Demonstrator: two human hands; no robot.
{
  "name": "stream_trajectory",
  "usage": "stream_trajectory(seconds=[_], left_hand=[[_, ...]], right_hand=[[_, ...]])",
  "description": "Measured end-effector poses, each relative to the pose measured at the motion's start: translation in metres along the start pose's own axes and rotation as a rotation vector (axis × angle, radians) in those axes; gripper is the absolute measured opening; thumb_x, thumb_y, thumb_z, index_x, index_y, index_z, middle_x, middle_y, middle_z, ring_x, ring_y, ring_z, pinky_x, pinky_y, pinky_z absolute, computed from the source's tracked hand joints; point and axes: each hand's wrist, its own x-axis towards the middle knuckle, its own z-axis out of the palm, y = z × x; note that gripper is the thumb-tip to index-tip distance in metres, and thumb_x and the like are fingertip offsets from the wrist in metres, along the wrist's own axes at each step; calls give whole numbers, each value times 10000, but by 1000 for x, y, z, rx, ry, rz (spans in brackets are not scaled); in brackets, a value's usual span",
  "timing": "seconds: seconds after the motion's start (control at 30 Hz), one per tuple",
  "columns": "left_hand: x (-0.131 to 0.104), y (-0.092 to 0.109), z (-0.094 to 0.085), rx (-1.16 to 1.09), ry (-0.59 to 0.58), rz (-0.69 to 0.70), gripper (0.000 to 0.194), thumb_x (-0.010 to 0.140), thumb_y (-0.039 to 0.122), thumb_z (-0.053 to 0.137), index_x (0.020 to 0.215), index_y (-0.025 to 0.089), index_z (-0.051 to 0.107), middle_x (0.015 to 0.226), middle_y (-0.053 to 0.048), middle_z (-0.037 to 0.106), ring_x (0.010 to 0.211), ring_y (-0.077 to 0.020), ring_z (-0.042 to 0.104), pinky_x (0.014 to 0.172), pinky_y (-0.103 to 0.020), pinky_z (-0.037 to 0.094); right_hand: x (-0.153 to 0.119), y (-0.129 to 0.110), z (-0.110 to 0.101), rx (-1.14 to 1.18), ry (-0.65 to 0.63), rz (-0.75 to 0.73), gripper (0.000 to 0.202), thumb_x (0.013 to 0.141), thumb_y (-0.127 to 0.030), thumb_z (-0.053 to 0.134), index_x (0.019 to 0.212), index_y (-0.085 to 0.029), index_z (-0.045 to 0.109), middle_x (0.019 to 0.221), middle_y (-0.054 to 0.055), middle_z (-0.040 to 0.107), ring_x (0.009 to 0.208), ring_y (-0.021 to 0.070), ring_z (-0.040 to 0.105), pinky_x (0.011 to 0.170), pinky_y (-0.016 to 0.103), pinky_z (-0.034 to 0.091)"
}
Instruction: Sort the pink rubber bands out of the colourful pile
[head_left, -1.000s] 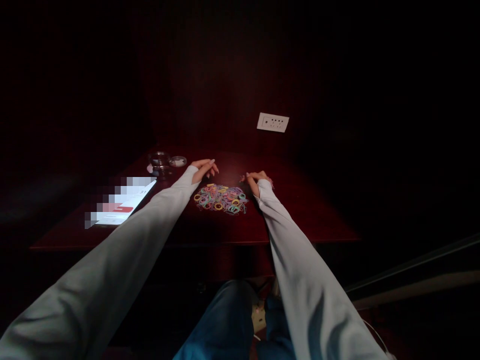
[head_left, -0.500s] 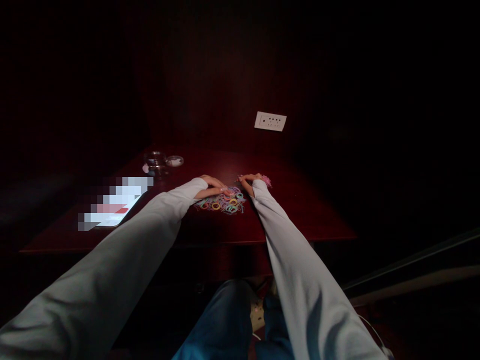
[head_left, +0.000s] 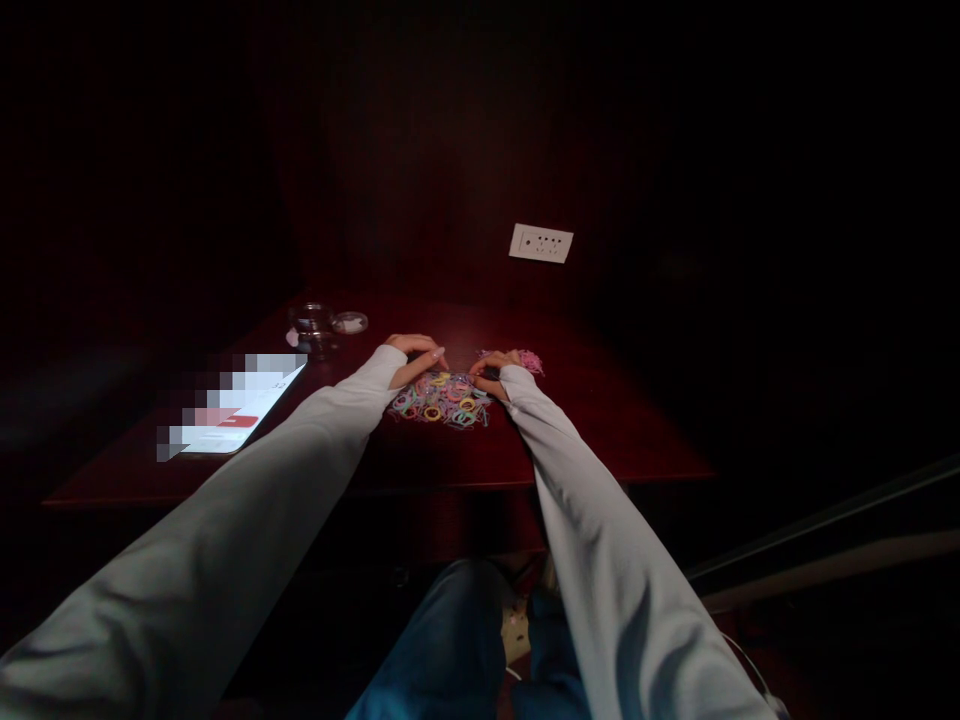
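A loose pile of small multicoloured elastic hair bands (head_left: 442, 405) lies on the dark red table, with my two hands at its far edge. My left hand (head_left: 417, 355) arches over the pile's left back side, its fingers stretched out and holding nothing visible. At the right back side is my right hand (head_left: 498, 368), thumb and forefinger brought close together at the pile. Whatever may be between those fingertips is too small to make out. Just beyond my right hand sits a smaller heap of pink bands (head_left: 531, 360), partly hidden by the hand.
On the left of the table (head_left: 600, 430) lies a phone (head_left: 255, 405) with a lit, partly blurred screen. Behind it stand a clear jar (head_left: 311, 325) and a round clear lid (head_left: 350, 322). A white socket plate (head_left: 541, 243) is on the back wall.
My left hand has drawn back and up from the pile, uncovering more bands. My right hand has shifted slightly nearer and left, from beside the pink heap to the multicoloured pile.
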Motion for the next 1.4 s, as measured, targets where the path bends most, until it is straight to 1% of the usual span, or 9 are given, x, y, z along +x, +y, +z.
stream_trajectory(seconds=[0.1,0.27,0.47,0.63,0.77,0.87,1.03,1.2,1.4], left_hand=[[1,-1,1,44,45,7,517,994,520,470,718,189,756,794,-74,760,798,-208,701,810,-315,531],[0,-3,3,76,65,37,499,1002,481,469,683,197,726,763,-57,742,765,-189,697,791,-291,517],[2,-12,3,147,65,11,424,990,452,509,747,189,736,817,-52,743,760,-171,677,763,-279,504],[4,-26,12,171,28,-1,336,914,482,608,821,192,750,871,-48,729,700,-147,611,677,-264,482],[6,-35,14,179,25,-36,402,851,568,654,722,195,731,806,-41,713,671,-144,581,648,-264,463],[7,-39,12,185,2,-91,356,809,535,683,712,198,745,787,-39,722,680,-152,595,655,-266,469],[10,-44,13,139,-3,-121,281,799,444,650,712,201,763,790,-43,748,730,-179,645,702,-278,499],[9,-46,18,136,42,-143,228,771,398,663,691,213,770,771,-34,766,718,-182,646,729,-292,507],[9,-43,14,117,-10,-167,206,752,393,691,709,211,777,781,-30,768,721,-175,646,727,-277,508]], right_hand=[[4,6,3,105,24,-3,72,798,-286,760,795,-214,767,886,32,732,944,202,564,909,328,415],[9,17,12,515,22,71,346,722,-522,795,749,-200,670,695,-8,638,643,128,514,626,261,382],[13,11,17,758,122,119,412,640,-558,831,720,-210,624,624,-23,598,588,113,490,579,255,361],[18,-7,29,841,81,103,334,682,-488,812,757,-196,667,671,4,665,591,118,524,569,251,379],[20,-21,39,878,24,74,295,700,-446,800,791,-186,695,680,6,683,582,118,533,565,248,397],[19,-26,41,866,51,84,312,697,-462,808,779,-181,698,677,13,689,595,124,546,568,249,409],[19,-25,40,856,119,64,398,672,-540,824,790,-173,725,713,34,710,627,131,570,587,254,418],[19,-22,42,870,95,49,441,681,-586,807,839,-177,756,745,44,729,636,139,587,599,262,434],[18,-18,40,828,72,31,444,733,-583,784,911,-177,783,778,45,745,703,164,634,653,280,480]])
